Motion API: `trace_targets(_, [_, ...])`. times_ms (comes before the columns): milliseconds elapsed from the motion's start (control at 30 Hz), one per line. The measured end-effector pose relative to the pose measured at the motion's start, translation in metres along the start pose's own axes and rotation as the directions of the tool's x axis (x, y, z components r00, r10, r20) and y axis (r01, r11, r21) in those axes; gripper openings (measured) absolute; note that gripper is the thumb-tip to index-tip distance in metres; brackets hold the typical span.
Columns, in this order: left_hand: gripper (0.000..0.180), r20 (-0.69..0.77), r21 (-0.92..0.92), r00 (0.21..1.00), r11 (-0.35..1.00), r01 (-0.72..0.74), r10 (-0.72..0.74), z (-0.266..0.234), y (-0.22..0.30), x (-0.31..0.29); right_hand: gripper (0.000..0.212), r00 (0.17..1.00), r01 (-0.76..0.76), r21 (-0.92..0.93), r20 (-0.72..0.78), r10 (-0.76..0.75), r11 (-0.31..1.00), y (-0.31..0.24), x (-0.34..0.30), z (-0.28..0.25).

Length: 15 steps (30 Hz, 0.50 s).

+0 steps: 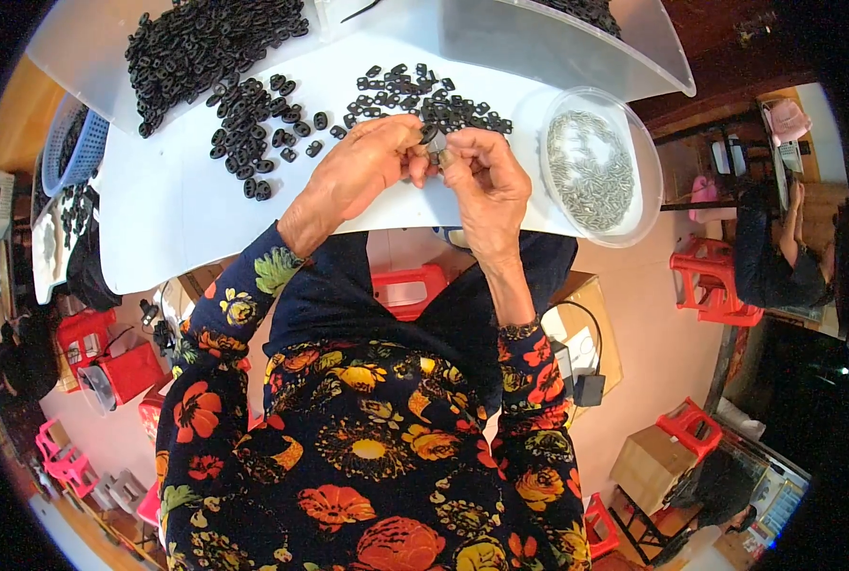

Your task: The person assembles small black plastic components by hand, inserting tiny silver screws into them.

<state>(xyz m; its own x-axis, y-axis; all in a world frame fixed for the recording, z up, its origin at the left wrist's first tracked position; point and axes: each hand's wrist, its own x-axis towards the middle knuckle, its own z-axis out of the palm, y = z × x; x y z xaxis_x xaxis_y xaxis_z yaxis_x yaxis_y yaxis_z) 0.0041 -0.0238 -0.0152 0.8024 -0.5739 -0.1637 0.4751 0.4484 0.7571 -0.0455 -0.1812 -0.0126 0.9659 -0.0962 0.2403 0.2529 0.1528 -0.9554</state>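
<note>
Head view: a small black plastic part (431, 139) is pinched between the left hand (362, 167) and the right hand (481, 176), both clenched on it at the near edge of the white surface (172, 214). Assembly appears under way. A metal piece from the clear bowl (649, 186) at the right edge is probably needed next; loose black parts (253, 133) are spread behind.

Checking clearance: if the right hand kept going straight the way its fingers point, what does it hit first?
Likely the small black part pinched between both hands; the right hand points up-left at it. Beyond lie the left hand's fingertips and the scattered black plastic pieces. Depth unclear.
</note>
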Motion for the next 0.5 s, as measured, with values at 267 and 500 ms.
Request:
trace_targets(267, [0.015,-0.044,0.021,0.999,1.000,-0.006,0.007,0.012,0.004,-0.004,0.014,1.000,-0.022,0.046,0.005,0.021,0.999,-0.003,-0.001,0.001])
trace_targets(500, [0.007,0.235,0.916,0.872,0.200,-0.346,0.430,0.023,0.009,-0.015,0.013,0.986,0.038,0.004,-0.164,-0.037,0.999,0.006,0.000,-0.002])
